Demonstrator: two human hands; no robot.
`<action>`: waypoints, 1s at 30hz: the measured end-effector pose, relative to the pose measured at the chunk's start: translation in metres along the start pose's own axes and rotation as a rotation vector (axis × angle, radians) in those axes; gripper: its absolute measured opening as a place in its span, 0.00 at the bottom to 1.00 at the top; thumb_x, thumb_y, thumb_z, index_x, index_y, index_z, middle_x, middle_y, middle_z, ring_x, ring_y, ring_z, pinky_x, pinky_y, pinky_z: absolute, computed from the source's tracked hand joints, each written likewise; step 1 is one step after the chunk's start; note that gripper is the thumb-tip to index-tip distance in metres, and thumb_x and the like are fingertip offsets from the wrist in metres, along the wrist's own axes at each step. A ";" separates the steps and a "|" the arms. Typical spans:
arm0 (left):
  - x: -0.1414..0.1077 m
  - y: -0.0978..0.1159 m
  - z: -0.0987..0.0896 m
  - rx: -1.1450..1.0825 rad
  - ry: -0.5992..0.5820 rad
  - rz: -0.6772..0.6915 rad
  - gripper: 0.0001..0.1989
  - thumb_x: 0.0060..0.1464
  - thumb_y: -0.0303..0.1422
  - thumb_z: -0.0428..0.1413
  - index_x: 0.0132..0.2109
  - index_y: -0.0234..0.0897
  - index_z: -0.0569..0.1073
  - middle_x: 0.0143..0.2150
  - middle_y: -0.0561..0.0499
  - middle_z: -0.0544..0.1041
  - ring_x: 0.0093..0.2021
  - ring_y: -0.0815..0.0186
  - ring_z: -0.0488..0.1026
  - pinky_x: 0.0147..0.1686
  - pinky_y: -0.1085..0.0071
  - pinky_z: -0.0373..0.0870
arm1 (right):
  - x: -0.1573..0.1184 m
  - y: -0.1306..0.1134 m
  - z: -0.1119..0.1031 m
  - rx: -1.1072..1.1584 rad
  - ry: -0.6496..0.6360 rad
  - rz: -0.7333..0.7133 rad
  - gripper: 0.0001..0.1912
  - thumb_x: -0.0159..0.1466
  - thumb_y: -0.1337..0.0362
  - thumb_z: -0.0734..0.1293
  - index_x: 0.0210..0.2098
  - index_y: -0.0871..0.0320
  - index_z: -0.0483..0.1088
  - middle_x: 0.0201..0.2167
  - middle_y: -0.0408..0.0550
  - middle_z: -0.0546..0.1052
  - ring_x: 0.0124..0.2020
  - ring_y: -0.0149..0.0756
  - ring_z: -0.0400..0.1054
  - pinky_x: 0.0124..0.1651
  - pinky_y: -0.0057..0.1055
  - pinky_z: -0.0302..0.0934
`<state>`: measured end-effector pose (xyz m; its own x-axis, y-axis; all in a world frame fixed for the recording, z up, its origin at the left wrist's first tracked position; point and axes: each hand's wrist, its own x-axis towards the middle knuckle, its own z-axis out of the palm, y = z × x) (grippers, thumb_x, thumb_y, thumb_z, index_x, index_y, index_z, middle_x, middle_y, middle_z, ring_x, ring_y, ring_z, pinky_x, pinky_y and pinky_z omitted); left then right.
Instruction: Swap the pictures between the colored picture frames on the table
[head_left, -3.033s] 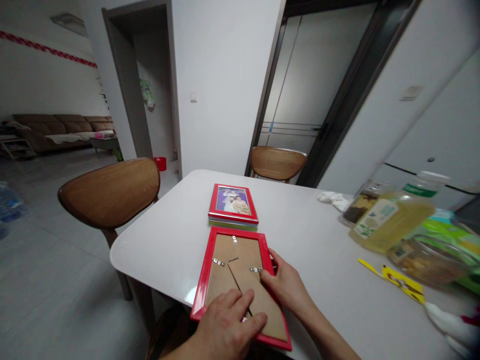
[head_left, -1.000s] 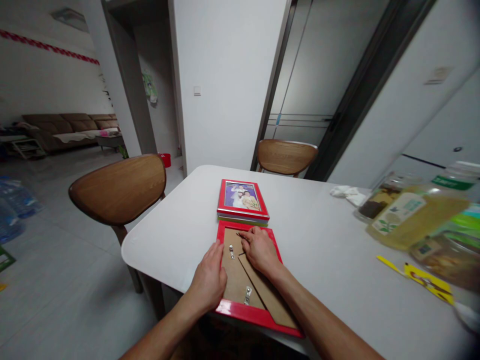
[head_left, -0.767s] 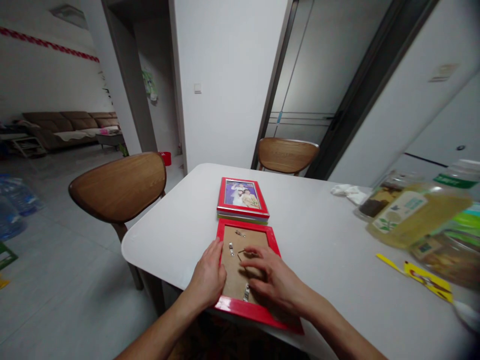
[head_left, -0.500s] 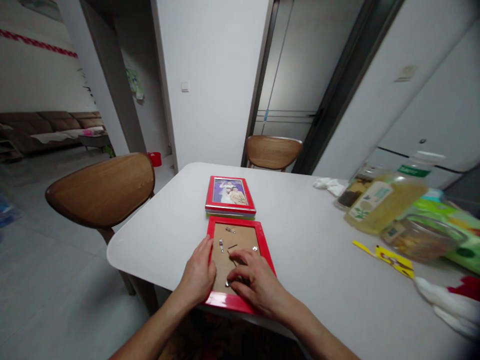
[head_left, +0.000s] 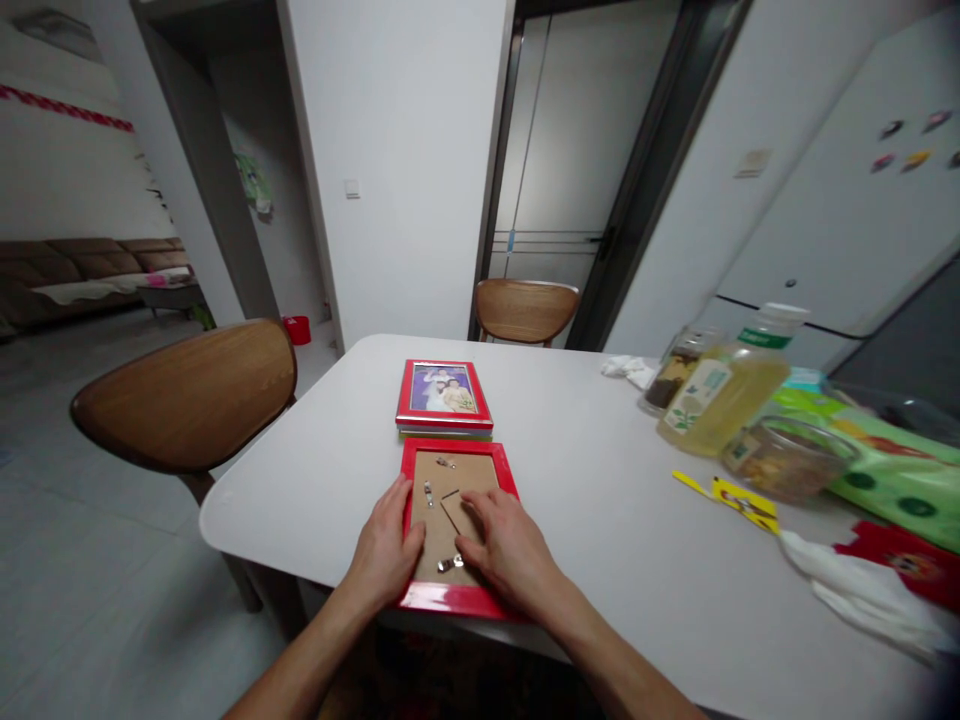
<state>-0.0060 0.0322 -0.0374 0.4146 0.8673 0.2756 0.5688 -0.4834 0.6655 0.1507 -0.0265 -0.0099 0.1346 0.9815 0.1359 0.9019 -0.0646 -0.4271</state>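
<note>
A red picture frame (head_left: 442, 597) lies face down at the table's near edge, its brown backing board (head_left: 431, 530) upward. Metal clips sit on the board: an upper clip (head_left: 446, 463), a left clip (head_left: 428, 493) and a lower clip (head_left: 450, 563). A thin bent black stand outline (head_left: 449, 512) shows mid-board. My left hand (head_left: 384, 548) grips the frame's left side, thumb over the board. My right hand (head_left: 506, 540) lies across the right side, thumb and fingers apart, fingertips on the board, thumb close to the lower clip. It hides the board's right part.
Beyond the frame lies a stack of frames, topped by a red photo frame (head_left: 444, 392). On the right of the white table (head_left: 570, 480) stand a bottle of yellow liquid (head_left: 727, 385), jars, a green package (head_left: 892, 480), a yellow item (head_left: 742, 503) and white cloth (head_left: 855, 590).
My right hand has drawn back from the lower clip to the right, its fingers spreading. The lower clip shows more fully. My left hand stays at the left side; the view has shifted slightly.
</note>
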 end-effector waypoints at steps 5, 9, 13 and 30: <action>0.002 0.005 -0.004 -0.121 0.007 -0.033 0.24 0.48 0.32 0.50 0.53 0.31 0.61 0.55 0.41 0.62 0.55 0.59 0.58 0.54 0.61 0.53 | 0.006 0.005 -0.013 0.075 0.063 0.021 0.24 0.46 0.66 0.63 0.45 0.60 0.65 0.38 0.51 0.70 0.40 0.37 0.63 0.44 0.32 0.55; 0.008 0.016 -0.011 -0.371 0.002 -0.078 0.16 0.48 0.34 0.50 0.45 0.34 0.67 0.47 0.45 0.70 0.48 0.58 0.65 0.48 0.62 0.60 | 0.004 -0.012 -0.033 0.088 0.095 -0.017 0.19 0.47 0.65 0.63 0.40 0.58 0.68 0.35 0.49 0.71 0.38 0.37 0.63 0.42 0.32 0.56; 0.009 0.021 -0.021 -0.819 -0.025 -0.276 0.13 0.46 0.37 0.51 0.38 0.32 0.68 0.33 0.48 0.75 0.34 0.60 0.72 0.34 0.66 0.67 | 0.000 -0.027 -0.039 0.222 0.108 -0.122 0.18 0.50 0.62 0.63 0.41 0.57 0.67 0.36 0.47 0.70 0.38 0.34 0.63 0.42 0.31 0.57; -0.001 -0.076 -0.098 -0.334 0.055 -0.479 0.21 0.42 0.37 0.55 0.44 0.33 0.65 0.25 0.53 0.73 0.26 0.62 0.72 0.25 0.72 0.65 | 0.017 0.053 -0.013 0.018 0.091 0.287 0.26 0.49 0.67 0.58 0.49 0.65 0.58 0.33 0.55 0.72 0.32 0.39 0.66 0.35 0.32 0.56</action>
<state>-0.1187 0.0798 -0.0203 0.1240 0.9890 -0.0805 0.4250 0.0203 0.9050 0.2062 -0.0157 -0.0185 0.4196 0.9036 0.0865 0.8145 -0.3327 -0.4753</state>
